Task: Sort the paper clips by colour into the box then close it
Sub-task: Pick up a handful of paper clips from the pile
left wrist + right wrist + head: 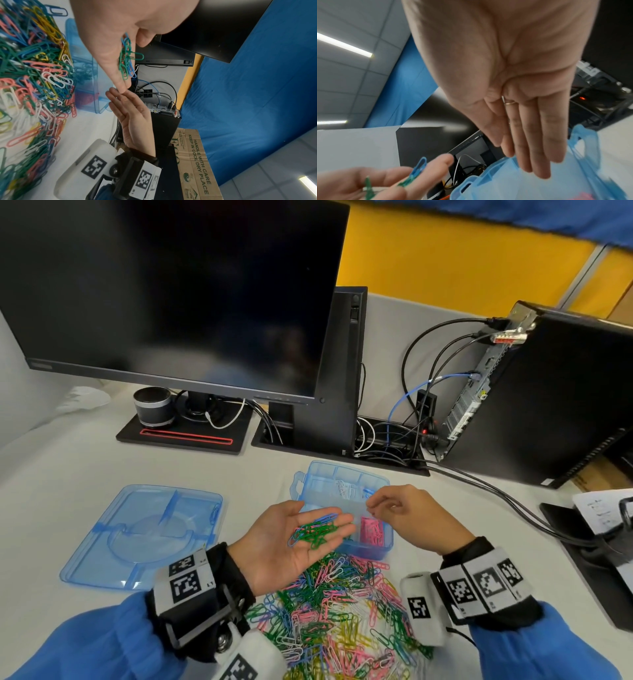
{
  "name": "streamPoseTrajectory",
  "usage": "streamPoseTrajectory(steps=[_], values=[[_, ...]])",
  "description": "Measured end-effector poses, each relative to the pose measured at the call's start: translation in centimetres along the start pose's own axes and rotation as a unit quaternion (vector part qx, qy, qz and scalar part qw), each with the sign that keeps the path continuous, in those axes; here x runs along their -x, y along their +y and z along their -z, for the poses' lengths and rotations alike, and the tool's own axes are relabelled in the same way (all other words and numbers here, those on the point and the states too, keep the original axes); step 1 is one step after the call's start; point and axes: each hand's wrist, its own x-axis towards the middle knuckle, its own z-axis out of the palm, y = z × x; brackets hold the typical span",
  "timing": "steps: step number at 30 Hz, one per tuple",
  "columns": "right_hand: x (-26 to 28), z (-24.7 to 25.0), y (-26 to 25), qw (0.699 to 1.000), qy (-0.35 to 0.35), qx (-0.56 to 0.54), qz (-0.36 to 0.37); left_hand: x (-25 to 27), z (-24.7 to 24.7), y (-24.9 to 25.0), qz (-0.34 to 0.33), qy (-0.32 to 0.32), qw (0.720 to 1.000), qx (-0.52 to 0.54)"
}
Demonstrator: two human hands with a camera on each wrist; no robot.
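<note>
Clips of thin coated wire, green and blue (313,531), lie in a small tangled bunch on the upturned palm of the left hand (291,546), whose fingers (120,75) are stretched out almost flat and only carry them. The right hand (407,515) hovers at 3 o'clock from it, over the box (373,551), with relaxed, slightly bent fingers (537,155) that hold nothing. The box is of clear blue plastic, rectangular with rounded corners and thin inner walls; a compartment at its near right side has a heap of pink clips (371,534), and one at the far side has some white clips (344,489). At 9 o'clock from the box its lid (144,537) lies apart on the pale, smooth worktop (68,467), a flat tray of the same blue plastic with moulded ribs. At 6 o'clock from the box, touching its front wall, spreads the big loose pile of mixed clips (342,618): pink, green, blue, yellow, white
</note>
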Motion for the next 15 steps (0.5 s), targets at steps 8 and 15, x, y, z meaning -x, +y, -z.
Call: streamPoseTrajectory(steps=[8,15], values=[[2.3,0.2,-5.0,0.973,0.033,-0.035,0.226,0.0,-0.1,-0.1,0.014,0.000,1.000,0.002],[2.6,-3.4,-6.3,0.968,0.003,-0.035,0.248,0.4,-0.2,-0.3,0.029,-0.068,0.993,0.089]])
